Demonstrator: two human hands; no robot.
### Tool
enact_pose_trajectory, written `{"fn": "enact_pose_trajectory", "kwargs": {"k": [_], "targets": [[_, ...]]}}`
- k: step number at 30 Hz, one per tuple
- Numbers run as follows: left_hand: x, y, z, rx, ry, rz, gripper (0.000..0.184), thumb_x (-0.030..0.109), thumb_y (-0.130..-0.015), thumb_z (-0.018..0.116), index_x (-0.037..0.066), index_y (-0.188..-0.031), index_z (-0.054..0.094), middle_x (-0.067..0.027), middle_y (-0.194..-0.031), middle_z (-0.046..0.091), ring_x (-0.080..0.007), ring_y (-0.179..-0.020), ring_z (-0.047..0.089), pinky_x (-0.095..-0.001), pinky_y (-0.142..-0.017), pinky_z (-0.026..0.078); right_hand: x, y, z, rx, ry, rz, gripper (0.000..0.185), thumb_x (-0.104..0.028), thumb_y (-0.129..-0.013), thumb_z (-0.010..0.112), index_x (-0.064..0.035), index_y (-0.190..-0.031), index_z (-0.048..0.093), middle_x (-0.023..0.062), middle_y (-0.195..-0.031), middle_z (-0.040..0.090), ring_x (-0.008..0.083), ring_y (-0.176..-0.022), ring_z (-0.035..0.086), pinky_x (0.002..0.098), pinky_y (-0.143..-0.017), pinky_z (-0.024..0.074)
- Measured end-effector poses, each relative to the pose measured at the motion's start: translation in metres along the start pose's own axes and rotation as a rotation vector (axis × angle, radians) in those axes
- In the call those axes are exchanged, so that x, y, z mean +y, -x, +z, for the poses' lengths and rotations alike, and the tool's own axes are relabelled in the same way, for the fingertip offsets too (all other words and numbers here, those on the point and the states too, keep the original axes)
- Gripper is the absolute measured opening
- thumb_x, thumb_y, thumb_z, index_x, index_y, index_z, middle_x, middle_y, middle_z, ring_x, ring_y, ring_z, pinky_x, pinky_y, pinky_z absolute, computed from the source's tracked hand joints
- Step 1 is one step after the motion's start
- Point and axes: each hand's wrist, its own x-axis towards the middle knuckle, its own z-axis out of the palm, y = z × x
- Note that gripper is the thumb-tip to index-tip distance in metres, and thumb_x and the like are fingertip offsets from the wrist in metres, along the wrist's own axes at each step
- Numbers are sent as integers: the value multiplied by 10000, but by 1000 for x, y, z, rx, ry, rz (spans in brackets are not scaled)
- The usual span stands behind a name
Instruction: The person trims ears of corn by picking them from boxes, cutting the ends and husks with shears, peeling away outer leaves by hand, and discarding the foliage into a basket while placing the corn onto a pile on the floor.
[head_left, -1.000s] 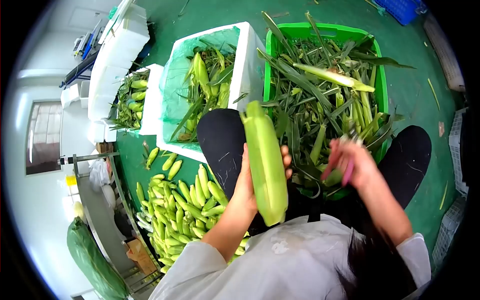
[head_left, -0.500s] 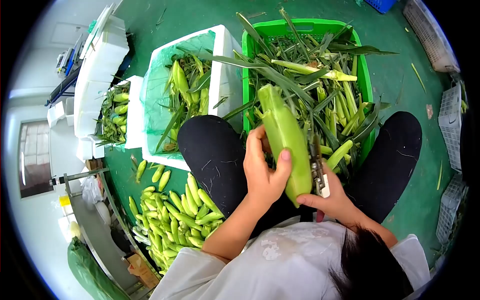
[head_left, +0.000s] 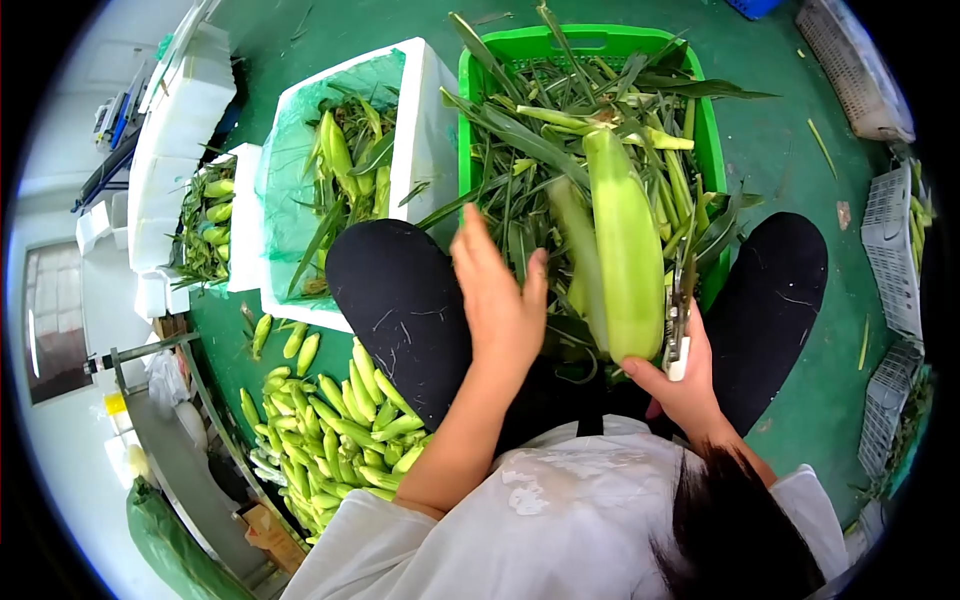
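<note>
An ear of corn in pale green husk (head_left: 628, 245) stands nearly upright over the near side of the green crate (head_left: 708, 130). My right hand (head_left: 685, 385) grips its lower end, thumb on the husk, and also holds a metal hand tool (head_left: 680, 320) with a white part along the ear's right side. To the left, my left hand (head_left: 500, 300) is off the corn, fingers spread and holding nothing. A blurred strip of green husk (head_left: 580, 265) hangs between that hand and the ear. Leaves and stalks fill the crate behind.
A white foam box (head_left: 405, 150) with leafy corn stands left of the crate, with another box (head_left: 245, 215) beyond. Many husked ears (head_left: 340, 430) are heaped on the floor by my left knee. White baskets (head_left: 890, 250) line the right, and a metal rack (head_left: 190, 440) stands at left.
My left hand has let go of the corn and moved left, opening. The ear has turned more upright and shifted right, staying in my right hand with the tool. A husk strip has come away.
</note>
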Motion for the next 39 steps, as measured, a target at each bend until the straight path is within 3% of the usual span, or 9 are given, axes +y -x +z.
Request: {"fn": "enact_pose_trajectory", "kwargs": {"k": [5, 8, 18, 21, 25, 28, 32, 34, 39], "targets": [[28, 32, -9, -531, 1147, -576, 464, 232, -1013, 565, -11, -1382, 423, -110, -1255, 564, -155, -1149, 518, -319, -988, 427, 14, -11, 2, 19, 600, -486, 793, -176, -622, 902, 4, -1266, 476, 171, -1147, 588, 329, -1003, 612, 381, -891, 494], [14, 26, -17, -541, 1499, -1030, 588, 489, -1007, 470, 17, -1357, 450, -145, -1232, 586, -238, -1139, 578, -361, -1001, 460, 15, -17, 8, -166, 452, -430, 688, -116, -670, 827, 29, -1254, 493, 180, -1131, 612, 321, -999, 626, 385, -889, 498], [-47, 19, -101, -236, 2103, -754, 788, 653, -848, 514, 149, -1450, 448, -169, -1601, 255, -357, -1473, 253, -665, -1060, 350, 11, -76, -7, 315, 274, -226, 361, -91, -828, 619, -11, -1175, 556, 46, -899, 583, 128, -782, 539, 290, -715, 469], [-117, 62, -184, 139, 1964, -784, 688, 595, -913, 496, 173, -1449, 404, -47, -951, 500, -217, -818, 539, -471, -708, 517, 10, -103, -39, 478, 1003, -505, 603, -191, -814, 766, 28, -1305, 494, 198, -1195, 589, 352, -1065, 608, 390, -934, 475], [-260, 186, -297, 790, 1390, -1107, 560, 474, -911, 580, 5, -1210, 513, -132, -957, 628, -221, -739, 621, -315, -623, 551, 46, -111, -51, 160, 504, -194, 430, -161, -881, 701, -36, -1259, 537, 50, -983, 608, 128, -767, 549, 270, -668, 456], [-354, 326, -405, 1378, 866, -1190, 509, 464, -885, 614, 60, -1188, 550, -121, -1016, 670, -290, -908, 665, -381, -768, 582, 34, -94, -7, -18, 163, 69, 485, -201, -866, 717, 10, -1256, 522, 67, -1090, 625, 81, -655, 521, 228, -482, 396], [-386, 366, -500, 2259, 749, -739, 555, 487, -989, 400, 67, -1329, 526, -140, -1239, 630, -259, -1100, 611, -432, -941, 525, 39, -92, 11, -96, 227, 141, 528, -191, -855, 728, 18, -1286, 505, 84, -1105, 634, 101, -749, 565, 229, -507, 434], [-460, 354, -499, 1825, 660, -682, 597, 503, -1000, 386, 8, -1301, 533, -120, -1132, 654, -252, -999, 646, -369, -845, 566, 25, -90, 27, -109, 248, 212, 503, -132, -855, 715, 22, -1283, 500, 103, -1114, 639, 142, -886, 603, 246, -623, 494], [-446, -42, -276, 814, 751, -609, 377, 204, -948, 544, 1, -1265, 564, -116, -953, 621, -227, -939, 643, -345, -817, 551, -14, -81, 62, -212, -94, 421, 476, -240, -916, 597, 26, -1292, 479, 148, -1096, 631, 233, -966, 620, 340, -789, 522]]}}
